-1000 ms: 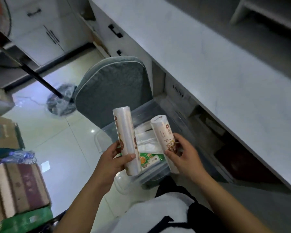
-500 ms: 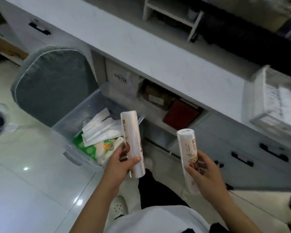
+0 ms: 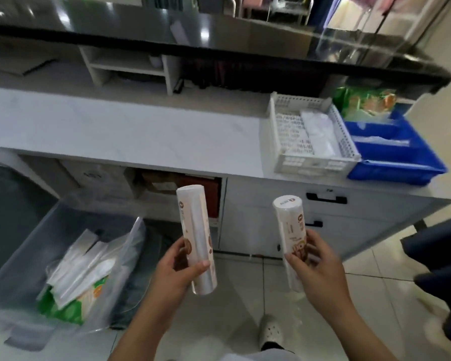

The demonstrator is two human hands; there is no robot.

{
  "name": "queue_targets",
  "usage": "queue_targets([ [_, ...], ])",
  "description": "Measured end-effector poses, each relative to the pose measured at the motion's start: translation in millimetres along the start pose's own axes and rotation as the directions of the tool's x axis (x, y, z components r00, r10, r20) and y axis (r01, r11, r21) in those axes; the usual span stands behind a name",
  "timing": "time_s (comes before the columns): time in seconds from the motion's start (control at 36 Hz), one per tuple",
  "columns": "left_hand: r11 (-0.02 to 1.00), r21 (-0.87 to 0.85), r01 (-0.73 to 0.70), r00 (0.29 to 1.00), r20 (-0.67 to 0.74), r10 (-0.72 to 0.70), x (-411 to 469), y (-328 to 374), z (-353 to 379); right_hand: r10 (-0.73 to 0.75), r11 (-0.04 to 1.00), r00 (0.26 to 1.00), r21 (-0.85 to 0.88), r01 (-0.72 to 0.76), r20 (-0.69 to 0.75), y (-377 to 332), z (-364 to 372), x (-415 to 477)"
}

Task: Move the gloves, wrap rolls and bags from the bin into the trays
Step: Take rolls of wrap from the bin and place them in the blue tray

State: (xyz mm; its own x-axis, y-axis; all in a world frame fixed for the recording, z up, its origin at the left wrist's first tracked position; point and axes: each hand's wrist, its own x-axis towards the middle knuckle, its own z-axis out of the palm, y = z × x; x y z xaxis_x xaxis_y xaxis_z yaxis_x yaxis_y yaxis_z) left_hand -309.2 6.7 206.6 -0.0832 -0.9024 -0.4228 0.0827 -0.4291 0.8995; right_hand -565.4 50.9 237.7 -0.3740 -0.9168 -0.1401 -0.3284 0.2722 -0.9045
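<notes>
A: What do the hands have?

B: The left hand is curled round the lower half of a wrap roll, with the thumb across its front. The right hand clasps a second wrap roll the same way. Both rolls stand nearly upright.

A: Where were they a second ago?

B: Directly over the bin. Now they have come clear of it and are held over the floor tiles to its right. The view has swung round, so the trays appear in full for the first time.

A: So the pick is finished?

B: For these two, I judge so, and the carry is under way. The bin still holds pale packets and a green pack, so more trips remain.

A: And beyond the hands?

B: Up on the counter, far to the right, sits a white tray with a white packet lying in its right side. Just beside it on the right is a blue tray. Both are well apart from the rolls, so the arms would need to rise and reach right. I cannot tell which tray takes the rolls.
</notes>
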Motion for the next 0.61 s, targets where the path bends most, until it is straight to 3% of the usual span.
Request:
queue_targets([
  [0.33,0.992,0.105,-0.069,0.992,0.115,0.056,57,18,202,0.117,0.993,0.973,0.043,-0.110,-0.199,84,-181,84],
  [0.61,0.976,0.201,-0.088,0.979,0.199,0.047,91,50,288,0.124,0.992,0.946,0.013,-0.126,-0.299,117,-264,127],
])
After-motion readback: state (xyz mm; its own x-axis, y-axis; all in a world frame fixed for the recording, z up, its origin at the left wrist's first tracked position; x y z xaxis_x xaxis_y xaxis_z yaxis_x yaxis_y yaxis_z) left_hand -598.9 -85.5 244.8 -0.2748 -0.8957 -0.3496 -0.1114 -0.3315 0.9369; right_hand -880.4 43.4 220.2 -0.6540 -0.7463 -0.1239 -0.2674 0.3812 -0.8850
